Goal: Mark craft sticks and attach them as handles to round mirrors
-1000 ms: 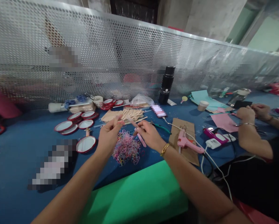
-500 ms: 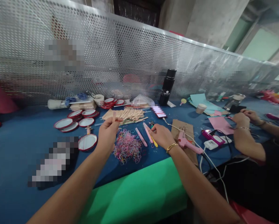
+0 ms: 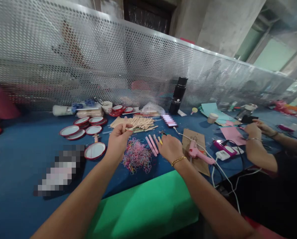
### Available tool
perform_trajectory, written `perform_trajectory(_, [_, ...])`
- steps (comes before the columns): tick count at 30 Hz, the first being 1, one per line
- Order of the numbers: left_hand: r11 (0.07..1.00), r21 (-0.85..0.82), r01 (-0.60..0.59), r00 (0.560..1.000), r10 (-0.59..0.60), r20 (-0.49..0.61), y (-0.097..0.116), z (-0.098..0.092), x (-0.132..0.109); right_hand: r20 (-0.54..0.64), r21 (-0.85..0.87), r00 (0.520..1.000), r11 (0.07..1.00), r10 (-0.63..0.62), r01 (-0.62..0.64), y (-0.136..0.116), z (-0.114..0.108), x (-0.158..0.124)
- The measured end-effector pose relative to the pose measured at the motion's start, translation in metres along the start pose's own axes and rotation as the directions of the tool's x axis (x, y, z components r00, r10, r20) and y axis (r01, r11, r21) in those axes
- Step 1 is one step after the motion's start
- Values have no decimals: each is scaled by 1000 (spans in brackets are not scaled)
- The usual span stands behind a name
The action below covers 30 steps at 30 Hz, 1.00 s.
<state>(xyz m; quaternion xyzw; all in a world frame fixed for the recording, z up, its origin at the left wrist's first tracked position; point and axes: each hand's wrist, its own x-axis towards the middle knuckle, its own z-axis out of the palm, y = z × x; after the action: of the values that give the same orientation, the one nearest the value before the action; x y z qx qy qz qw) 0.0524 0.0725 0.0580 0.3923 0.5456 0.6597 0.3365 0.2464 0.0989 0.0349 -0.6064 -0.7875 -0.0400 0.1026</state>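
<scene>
My left hand (image 3: 118,141) is closed, pinching a short flat wooden craft stick (image 3: 124,124) held nearly upright. Beneath it lies a tangled heap of colourful rubber bands (image 3: 137,156). My right hand (image 3: 171,148) is closed around a slim yellow pen (image 3: 160,140), most of which its fingers hide. Just left of those fingers, pink pens (image 3: 151,146) rest side by side on the blue table. Behind both hands spreads a pile of wooden craft sticks (image 3: 140,122). A round red-rimmed white disc on a short stick (image 3: 95,151) lies left of my left hand.
More red-rimmed discs (image 3: 69,130) are stacked at left. A pink glue gun (image 3: 200,154) lies on brown cardboard (image 3: 192,135), with cables nearby. A lit phone (image 3: 169,120) and black bottle (image 3: 178,96) stand behind. Green material (image 3: 148,207) covers the front. A co-worker's hands (image 3: 254,127) are at right.
My right hand has closed over the yellow pen, which lay exposed on the table before. The pink pens now lie closer together. My left hand still holds the stick.
</scene>
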Motion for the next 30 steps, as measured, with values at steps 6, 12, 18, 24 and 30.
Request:
perform_trajectory(6, [997,72,40,999,-42,34,-1,-1,0,69,-53,997,998,42,-38,-3,-6,0])
perform_trajectory(12, [987,155,40,996,-52,78,-3,-4,5,105,-62,994,998,8,-1,-7,-4,6])
perform_trajectory(18, [988,145,52,998,-55,15,-3,-6,9,129,-63,991,997,-41,49,-12,-5,9])
perform_trajectory(24, [988,138,75,997,-79,22,0,-5,7,165,-61,985,997,-46,57,-16,-5,12])
perform_trajectory(30, [987,147,60,996,-69,55,1,-6,6,198,-66,980,998,-6,20,-16,-2,12])
